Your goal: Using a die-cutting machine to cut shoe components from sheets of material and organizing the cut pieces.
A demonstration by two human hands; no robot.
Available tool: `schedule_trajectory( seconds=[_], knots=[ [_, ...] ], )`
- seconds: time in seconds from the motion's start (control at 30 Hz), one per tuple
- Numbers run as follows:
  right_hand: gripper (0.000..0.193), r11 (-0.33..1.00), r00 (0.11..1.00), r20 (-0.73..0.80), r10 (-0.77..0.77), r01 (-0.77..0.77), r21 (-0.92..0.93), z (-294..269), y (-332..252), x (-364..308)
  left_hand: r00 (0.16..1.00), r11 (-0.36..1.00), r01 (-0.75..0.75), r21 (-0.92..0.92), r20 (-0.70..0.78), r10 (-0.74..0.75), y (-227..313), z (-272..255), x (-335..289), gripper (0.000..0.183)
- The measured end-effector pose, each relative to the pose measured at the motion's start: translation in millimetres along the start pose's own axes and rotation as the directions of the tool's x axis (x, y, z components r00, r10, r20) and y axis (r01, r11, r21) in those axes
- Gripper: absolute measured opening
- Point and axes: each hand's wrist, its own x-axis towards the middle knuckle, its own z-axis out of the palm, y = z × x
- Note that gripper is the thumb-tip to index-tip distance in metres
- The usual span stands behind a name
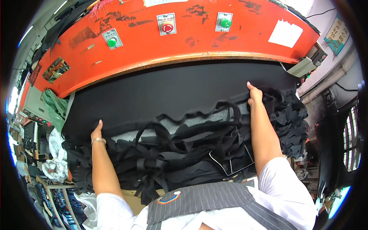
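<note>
A wide black sheet of fabric or foam (168, 92) lies across the bed under the orange machine. My left hand (97, 134) grips its near edge at the left, thumb on top and the other fingers hidden beneath. At the right, further from me, my right hand (254, 94) holds the same edge the same way, with its thumb up. Between the hands the edge is wavy, and a grey surface (184, 125) shows below it. A tangled heap of black cut strips and scraps (184, 153) hangs in front of me, under both forearms.
The orange machine front (138, 42) spans the far side, bearing a red button (167, 27), a green button (111, 42) and a green knob (225, 23). Green plastic sheeting (54, 107) and white bags (56, 168) are at the left. A thin metal frame (230, 172) pokes from the scraps.
</note>
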Motion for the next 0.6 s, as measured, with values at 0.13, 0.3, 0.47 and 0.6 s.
schedule_trajectory(
  seconds=[0.13, 0.3, 0.47, 0.6],
  knots=[
    [0.058, 0.942, 0.98, -0.196, -0.033, -0.035, -0.335, 42, 2, -10, 0.976, 0.981, -0.123, 0.153, -0.16, 0.148, 12, 18, 23, 0.076],
    [0.051, 0.939, 0.96, -0.205, -0.192, 0.119, -0.323, 4, 5, -2, 0.984, 0.981, -0.156, 0.117, -0.066, 0.164, 7, 29, 36, 0.073],
    [0.036, 0.912, 0.936, -0.135, -0.326, 0.274, -0.305, -19, 7, -49, 0.986, 0.984, -0.159, 0.085, -0.045, 0.164, -1, 11, 45, 0.072],
    [0.062, 0.765, 0.971, 0.083, -0.226, 0.229, -0.602, -40, -32, -54, 0.98, 0.98, -0.197, 0.043, 0.047, 0.195, -11, -2, 52, 0.07]
  ],
)
